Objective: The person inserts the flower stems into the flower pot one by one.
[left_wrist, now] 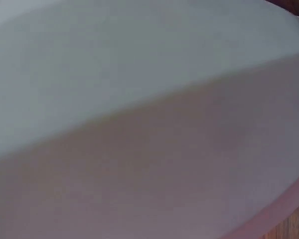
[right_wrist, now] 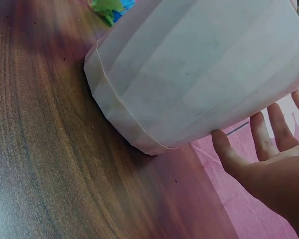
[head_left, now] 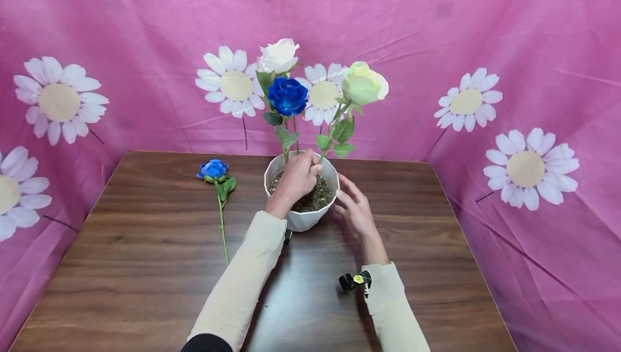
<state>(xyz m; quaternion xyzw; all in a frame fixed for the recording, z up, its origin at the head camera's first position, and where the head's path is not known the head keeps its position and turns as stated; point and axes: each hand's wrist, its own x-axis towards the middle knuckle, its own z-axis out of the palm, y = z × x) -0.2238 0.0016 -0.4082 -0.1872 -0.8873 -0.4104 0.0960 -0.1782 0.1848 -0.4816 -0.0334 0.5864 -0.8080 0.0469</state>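
A white faceted flower pot point(head_left: 303, 221) with dark soil point(head_left: 317, 195) stands on the table. In it rise a white rose point(head_left: 278, 56), a dark blue rose point(head_left: 288, 96) and a pale green rose point(head_left: 364, 83). My left hand point(head_left: 297, 177) reaches over the near rim with curled fingers, low at the pale green rose's stem, which it appears to pinch; the fingertips are hidden. My right hand point(head_left: 356, 209) rests its spread, fairly straight fingers against the pot's right side. The right wrist view shows these fingers point(right_wrist: 261, 137) along the pot wall point(right_wrist: 189, 74).
Left of the pot, another blue rose point(head_left: 213, 170) lies on the brown wooden table point(head_left: 145, 244), its stem towards me. A pink cloth point(head_left: 388, 7) with printed daisies surrounds the table's back and sides. The left wrist view is blurred and mostly filled by a pale surface.
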